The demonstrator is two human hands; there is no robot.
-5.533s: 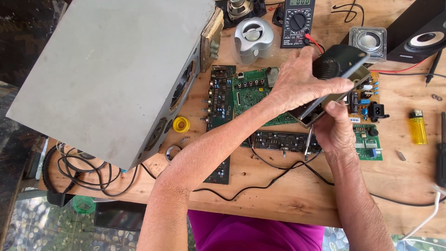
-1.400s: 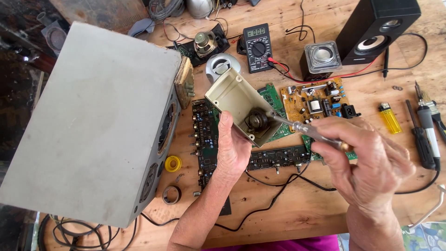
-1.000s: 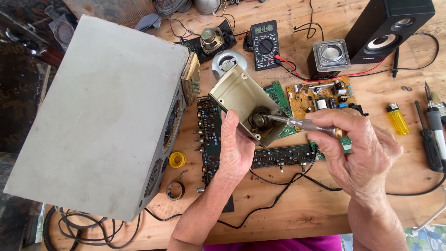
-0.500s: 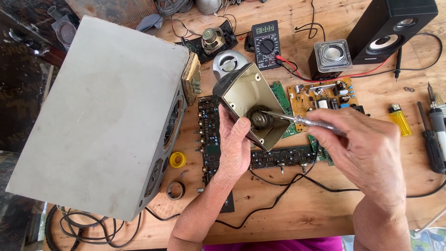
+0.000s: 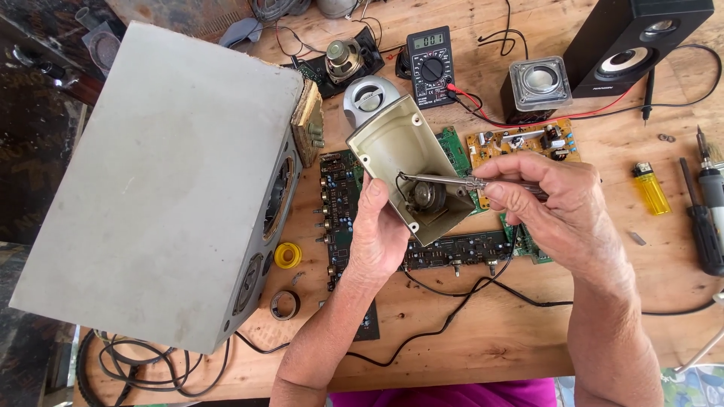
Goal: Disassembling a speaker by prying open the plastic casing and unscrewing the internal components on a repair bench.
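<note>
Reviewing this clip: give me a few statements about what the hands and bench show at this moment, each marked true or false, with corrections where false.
1. The left hand holds a beige open speaker shell. True.
2. The right hand holds the yellow lighter. False: it holds a thin metal tool; the lighter lies on the table.
3. The tool's tip points into the shell, near the small driver inside. True.
4. The multimeter lies under the big grey cabinet. False: it lies in the open at the far side of the table.
5. A yellow tape roll lies beside the cabinet. True.
</note>
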